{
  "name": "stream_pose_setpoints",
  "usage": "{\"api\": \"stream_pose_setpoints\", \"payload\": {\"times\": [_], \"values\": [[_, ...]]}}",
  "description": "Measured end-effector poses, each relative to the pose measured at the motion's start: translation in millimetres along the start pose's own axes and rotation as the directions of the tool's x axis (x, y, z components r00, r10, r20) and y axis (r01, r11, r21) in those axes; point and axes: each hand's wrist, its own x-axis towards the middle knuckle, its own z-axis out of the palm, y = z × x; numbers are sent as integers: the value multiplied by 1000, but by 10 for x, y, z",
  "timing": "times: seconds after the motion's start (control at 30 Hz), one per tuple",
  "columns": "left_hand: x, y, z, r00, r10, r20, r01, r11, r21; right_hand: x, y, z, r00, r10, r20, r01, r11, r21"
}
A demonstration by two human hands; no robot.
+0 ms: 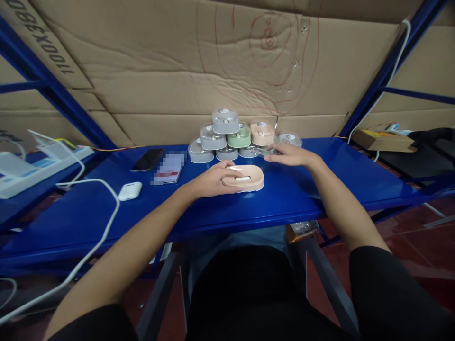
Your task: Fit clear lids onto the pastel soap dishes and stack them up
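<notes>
The left hand (215, 181) wraps its fingers round a smooth, oval pink box (254, 177) on the glossy worktop (291, 196). Right of the box, the right hand (289, 155) has fingers overlapping clear plastic (261, 152); pinching, I cannot tell. Behind the box, clear-domed tubs (239, 138) stand stacked.

It looked like a small workshop or stockroom (which of the two was hard to tell). The fingers (222, 166) were over a blue table (287, 201); beyond them rose a wall of cardboard (142, 57) with printed lettering, and clear-lidded boxes (225, 125) stood stacked before it. Blue posts (69, 106) slanted on both sides, a power strip (46, 171) lay far to their left, and red floor tiles (419, 246) showed below.
</notes>
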Motion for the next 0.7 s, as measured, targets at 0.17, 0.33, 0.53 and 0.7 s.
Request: {"api": "stream_pose_setpoints", "payload": {"times": [0.17, 0.33, 0.53, 0.7], "values": [[10, 45, 2, 999, 32, 18, -31, 999, -44, 67, 90, 46, 998, -9, 56, 9, 1000, 4], [20, 46, 8, 1000, 28, 2, -28, 998, -49, 79, 105, 75, 997, 49, 55, -43, 993, -108], [22, -19, -65, 992, -42, -122, 45, 999, 22, 77, 109, 96, 992, 70, 102, -51, 982, -182], [4, -129, -185, 973, -154, -171, 182, 970, 161, 88, 144, 104, 991, 73, 116, -50, 981, -189]]}}
